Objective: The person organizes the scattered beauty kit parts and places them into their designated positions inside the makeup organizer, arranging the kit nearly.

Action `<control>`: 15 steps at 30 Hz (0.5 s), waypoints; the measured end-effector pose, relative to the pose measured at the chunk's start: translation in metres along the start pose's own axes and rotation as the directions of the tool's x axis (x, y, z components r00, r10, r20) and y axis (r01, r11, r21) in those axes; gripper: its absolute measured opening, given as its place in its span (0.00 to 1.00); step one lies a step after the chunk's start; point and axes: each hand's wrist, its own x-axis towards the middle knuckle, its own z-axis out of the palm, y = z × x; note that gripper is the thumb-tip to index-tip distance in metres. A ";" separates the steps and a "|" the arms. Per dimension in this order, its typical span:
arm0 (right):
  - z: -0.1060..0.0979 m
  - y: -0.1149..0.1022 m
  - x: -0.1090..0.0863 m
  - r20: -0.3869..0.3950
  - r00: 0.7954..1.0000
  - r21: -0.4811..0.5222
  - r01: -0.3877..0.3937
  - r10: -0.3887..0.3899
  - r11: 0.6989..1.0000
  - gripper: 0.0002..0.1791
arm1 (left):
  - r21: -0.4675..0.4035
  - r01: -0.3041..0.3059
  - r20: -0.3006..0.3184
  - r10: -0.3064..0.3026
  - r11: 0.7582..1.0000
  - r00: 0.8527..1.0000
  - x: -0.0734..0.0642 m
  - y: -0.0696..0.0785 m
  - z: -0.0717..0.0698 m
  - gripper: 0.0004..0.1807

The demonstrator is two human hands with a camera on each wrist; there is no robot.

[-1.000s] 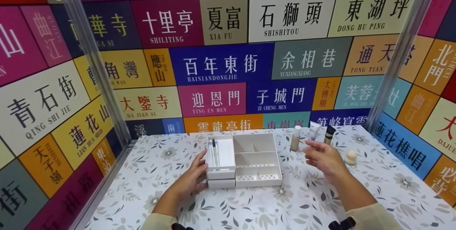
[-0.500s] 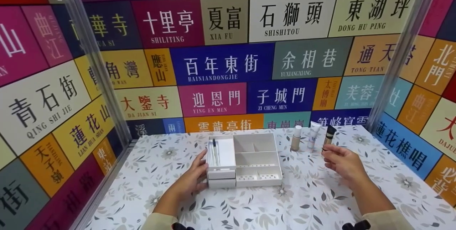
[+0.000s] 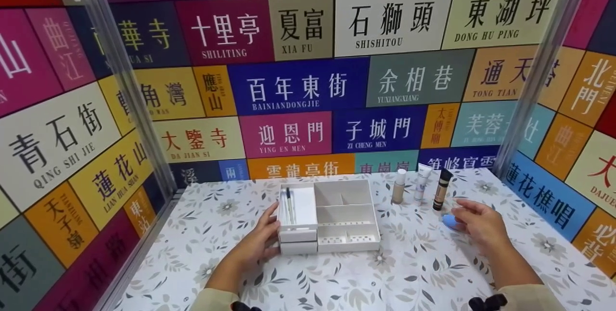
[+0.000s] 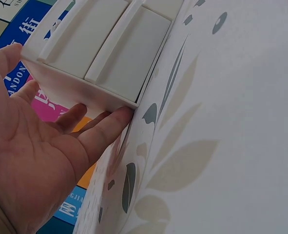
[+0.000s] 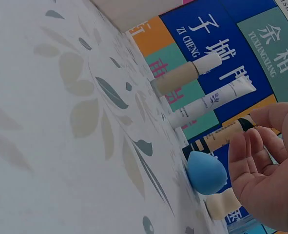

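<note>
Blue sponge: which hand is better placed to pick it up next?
Likely the right hand: it is close beside the blue sponge, while the left hand touches the white organizer, farther left.

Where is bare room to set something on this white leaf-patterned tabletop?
The tabletop is bare on the near side of the white rectangular organiser, and between it and the blue teardrop sponge. Crowded: around that sponge, the beige white-capped bottle, white tube and black-ended beige tube.
</note>
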 end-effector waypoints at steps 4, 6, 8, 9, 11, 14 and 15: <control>-0.006 0.007 0.005 -0.041 0.999 -0.040 -0.033 0.032 0.999 0.37 | 0.013 -0.002 0.004 0.002 1.000 1.000 -0.001 0.001 0.000 0.37; -0.010 0.010 0.007 -0.058 0.997 -0.061 -0.052 0.049 0.997 0.36 | 0.028 -0.004 0.007 0.004 1.000 1.000 -0.001 0.002 0.000 0.37; -0.013 0.014 0.009 -0.068 0.996 -0.075 -0.069 0.064 0.995 0.37 | 0.026 0.004 0.004 -0.005 1.000 1.000 -0.001 0.002 0.000 0.36; -0.014 0.016 0.009 -0.070 0.995 -0.082 -0.078 0.072 0.994 0.37 | 0.024 0.007 0.004 -0.007 1.000 1.000 -0.001 0.002 0.000 0.36; -0.016 0.019 0.010 -0.076 0.994 -0.091 -0.091 0.085 0.992 0.36 | 0.022 0.010 0.002 -0.010 1.000 1.000 -0.001 0.002 0.000 0.36; -0.017 0.024 0.012 -0.074 0.992 -0.085 -0.104 0.098 0.991 0.36 | 0.015 0.003 0.004 -0.003 1.000 1.000 -0.001 0.002 -0.001 0.36; -0.018 0.026 0.013 -0.072 0.992 -0.083 -0.106 0.100 0.991 0.36 | 0.010 0.001 0.005 -0.001 1.000 1.000 -0.001 0.002 -0.001 0.36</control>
